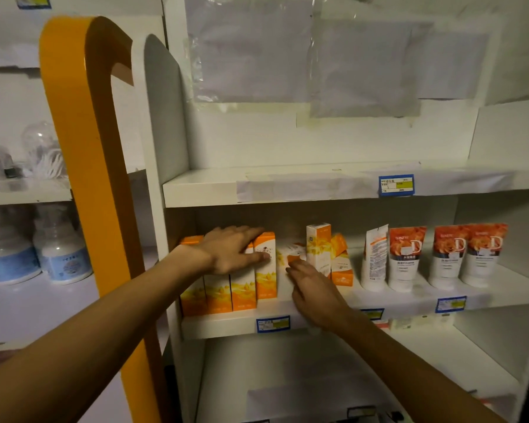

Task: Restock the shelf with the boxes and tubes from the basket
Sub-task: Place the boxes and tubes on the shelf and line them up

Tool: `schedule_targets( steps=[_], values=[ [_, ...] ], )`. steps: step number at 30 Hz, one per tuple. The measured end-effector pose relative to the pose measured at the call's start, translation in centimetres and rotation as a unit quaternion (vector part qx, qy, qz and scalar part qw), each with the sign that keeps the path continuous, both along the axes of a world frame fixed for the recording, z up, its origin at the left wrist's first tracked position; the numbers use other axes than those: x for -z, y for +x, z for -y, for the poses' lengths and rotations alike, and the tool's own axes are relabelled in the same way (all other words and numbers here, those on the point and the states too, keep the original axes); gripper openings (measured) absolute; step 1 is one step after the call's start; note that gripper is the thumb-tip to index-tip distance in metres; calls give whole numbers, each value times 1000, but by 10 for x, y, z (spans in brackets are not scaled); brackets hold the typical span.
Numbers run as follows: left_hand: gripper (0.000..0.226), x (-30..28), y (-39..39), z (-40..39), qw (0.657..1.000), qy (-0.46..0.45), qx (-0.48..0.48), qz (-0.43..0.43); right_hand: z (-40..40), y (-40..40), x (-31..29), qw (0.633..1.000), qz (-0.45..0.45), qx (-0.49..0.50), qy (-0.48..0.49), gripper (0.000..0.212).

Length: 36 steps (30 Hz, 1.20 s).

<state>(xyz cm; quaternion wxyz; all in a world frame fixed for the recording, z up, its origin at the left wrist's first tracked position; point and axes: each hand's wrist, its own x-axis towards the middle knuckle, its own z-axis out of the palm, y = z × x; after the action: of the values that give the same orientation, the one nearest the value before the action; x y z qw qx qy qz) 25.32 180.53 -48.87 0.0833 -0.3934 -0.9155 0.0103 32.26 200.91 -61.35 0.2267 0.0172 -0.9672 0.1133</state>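
Orange-and-white boxes point(266, 267) upright in a row on the middle shelf point(226, 325).
Left hand point(232, 251) lies flat-fingered over the row's tops; right hand point(315, 291) pinches a blurred small box point(293, 253) just beside the row.

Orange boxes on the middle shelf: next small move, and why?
Probably slide the blurred box that the right hand holds into the gap and stand it upright. The left hand rests on the row of orange boxes, seemingly steadying them, and open shelf lies between that row and the taller box.
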Motion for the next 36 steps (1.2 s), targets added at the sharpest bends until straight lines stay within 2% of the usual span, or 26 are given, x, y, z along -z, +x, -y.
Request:
schedule_targets(
  steps=[3,13,16,19,23,26,30,36],
  values=[
    [74,4,-3,1,1000,15,2,-8,-2,-4,3,999,0,2,46,52],
    [73,3,0,0,1000,17,3,-8,-30,-6,3,999,-2,-32,17,47],
    [74,3,0,0,1000,17,2,-8,-20,-13,-1,999,-27,-39,19,44],
    [73,4,1,0,1000,19,1,-7,-7,-34,-8,996,-40,-49,62,48],
    [73,4,0,2,1000,26,6,-7,0,-64,-13,988,36,-33,148,59],
    [73,5,-1,1,1000,29,5,-1,-1,-75,-13,982,78,-15,172,62],
    [72,5,-3,1,999,32,3,-2,-5,-76,-11,981,58,-17,184,53],
    [70,5,-5,2,999,39,5,5,-15,-66,-6,980,36,-22,195,50]
  ],
)
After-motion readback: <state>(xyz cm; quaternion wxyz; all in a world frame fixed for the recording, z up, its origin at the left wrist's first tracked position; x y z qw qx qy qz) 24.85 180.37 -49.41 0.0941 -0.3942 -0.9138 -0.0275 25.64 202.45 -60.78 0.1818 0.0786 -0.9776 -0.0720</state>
